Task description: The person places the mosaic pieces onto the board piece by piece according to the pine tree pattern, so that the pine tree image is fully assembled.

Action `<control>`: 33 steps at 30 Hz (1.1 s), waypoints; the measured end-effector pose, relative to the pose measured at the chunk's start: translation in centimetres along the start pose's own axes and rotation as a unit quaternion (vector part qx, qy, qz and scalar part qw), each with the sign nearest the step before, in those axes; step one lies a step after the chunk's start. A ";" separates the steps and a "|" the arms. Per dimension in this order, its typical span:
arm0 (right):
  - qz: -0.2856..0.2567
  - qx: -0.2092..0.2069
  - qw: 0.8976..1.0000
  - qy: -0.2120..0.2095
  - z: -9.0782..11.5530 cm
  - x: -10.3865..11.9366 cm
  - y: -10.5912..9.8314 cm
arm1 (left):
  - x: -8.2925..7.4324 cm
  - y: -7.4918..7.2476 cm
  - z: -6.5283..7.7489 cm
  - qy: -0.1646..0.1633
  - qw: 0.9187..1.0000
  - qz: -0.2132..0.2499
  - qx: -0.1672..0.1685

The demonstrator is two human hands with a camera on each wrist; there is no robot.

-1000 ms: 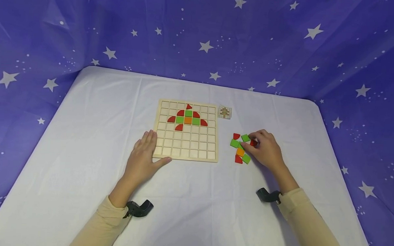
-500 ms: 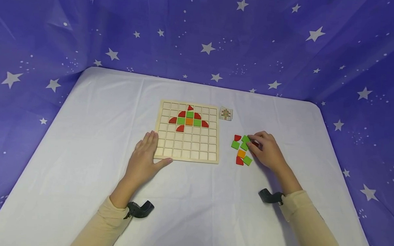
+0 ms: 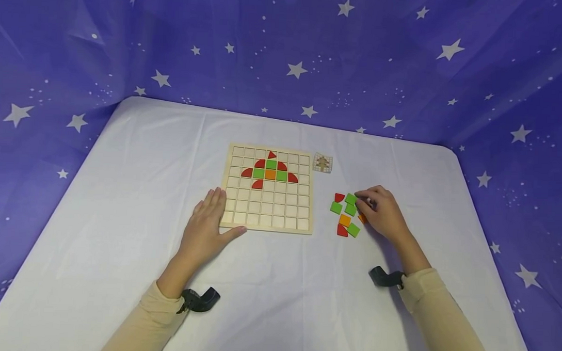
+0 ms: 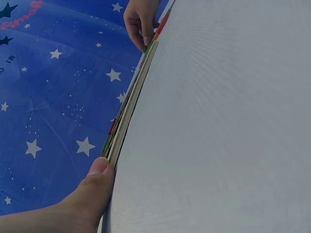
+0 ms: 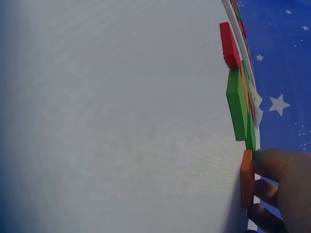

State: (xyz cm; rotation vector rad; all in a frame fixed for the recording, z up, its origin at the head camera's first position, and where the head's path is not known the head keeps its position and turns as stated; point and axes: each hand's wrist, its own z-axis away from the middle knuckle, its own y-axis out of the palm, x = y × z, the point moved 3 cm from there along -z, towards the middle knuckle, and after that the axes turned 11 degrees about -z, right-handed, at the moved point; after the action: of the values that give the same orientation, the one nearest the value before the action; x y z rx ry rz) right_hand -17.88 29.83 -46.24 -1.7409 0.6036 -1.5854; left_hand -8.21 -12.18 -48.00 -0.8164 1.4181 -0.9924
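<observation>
My left hand (image 3: pixel 202 232) lies with straight fingers along the left edge of a wooden grid board (image 3: pixel 233 212), its thumb at the lower edge. On the board, red, green and orange tiles form a stepped shape, topped by a red triangle (image 3: pixel 272 155). My right hand (image 3: pixel 385 215) is over the right side of a loose tile group, thumb and bent fingers close to a green tile (image 3: pixel 351 198). An orange tile (image 5: pixel 247 178) stands out beside its fingers in the right wrist view. Whether the right fingers hold a tile I cannot tell.
By the board's upper right corner lies a small pattern card (image 3: pixel 322 163) with a tree on it. Several loose tiles, among them a red quarter-circle (image 3: pixel 342 231), lie right of the board on the white tablecloth (image 3: pixel 267 294). A starry blue curtain (image 3: pixel 248 45) rises behind.
My right hand has shifted slightly right at the tiles. A green tile has slid right; the red piece by the fingers is out of sight, and an orange tile shows under the hand. Left hand stays.
</observation>
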 end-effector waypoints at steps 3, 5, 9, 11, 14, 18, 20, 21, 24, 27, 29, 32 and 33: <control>-0.001 0.005 1.000 0.002 -0.2 0.0 0.0 | 0.0 0.0 0.0 0.000 1.000 -0.002 -0.002; -0.005 0.009 1.000 0.003 -0.3 0.0 0.1 | 0.0 0.0 0.0 0.001 1.000 -0.001 -0.004; -0.008 0.001 1.000 0.006 -0.7 -0.2 -0.1 | 0.0 0.1 0.1 0.002 1.000 -0.001 -0.003; -0.007 -0.005 1.000 0.012 -0.8 -0.4 -0.2 | 0.0 0.2 0.1 0.003 1.000 0.000 -0.002; -0.005 -0.007 1.000 0.014 -0.9 -0.7 -0.2 | 0.0 0.3 0.1 0.004 1.000 -0.001 -0.002; 0.003 0.002 1.000 0.000 -0.9 -0.6 -0.3 | -0.1 0.2 0.1 0.005 1.000 -0.002 -0.003; 0.007 0.006 1.000 -0.008 -0.9 -0.5 -0.3 | -0.1 0.1 0.1 0.005 1.000 -0.002 -0.003; 0.011 0.006 1.000 -0.010 -0.9 -0.4 -0.3 | -0.2 0.1 0.1 0.005 1.000 -0.003 -0.004; 0.029 0.005 0.999 -0.016 -1.0 -0.2 -0.4 | -0.2 0.1 0.1 0.005 1.000 -0.004 -0.004; 0.059 0.000 0.998 -0.023 -1.1 0.1 -0.5 | -0.2 0.0 0.1 0.006 1.000 -0.005 -0.006; 0.071 -0.002 0.997 -0.025 -1.2 0.3 -0.6 | -0.2 0.0 0.1 0.005 1.000 -0.005 -0.007; 0.070 -0.005 0.997 -0.027 -1.5 0.7 -0.5 | -0.1 0.0 0.0 0.005 1.000 -0.006 -0.008; 0.066 -0.004 0.997 -0.027 -1.6 0.9 -0.5 | -0.1 0.1 0.0 0.005 1.000 -0.005 -0.008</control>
State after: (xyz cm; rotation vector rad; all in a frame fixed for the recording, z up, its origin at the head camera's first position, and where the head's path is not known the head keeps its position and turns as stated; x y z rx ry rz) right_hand -19.40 29.17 -45.23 -1.7081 0.6832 -1.4423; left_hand -8.16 -12.06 -48.02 -0.8329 1.4324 -0.9954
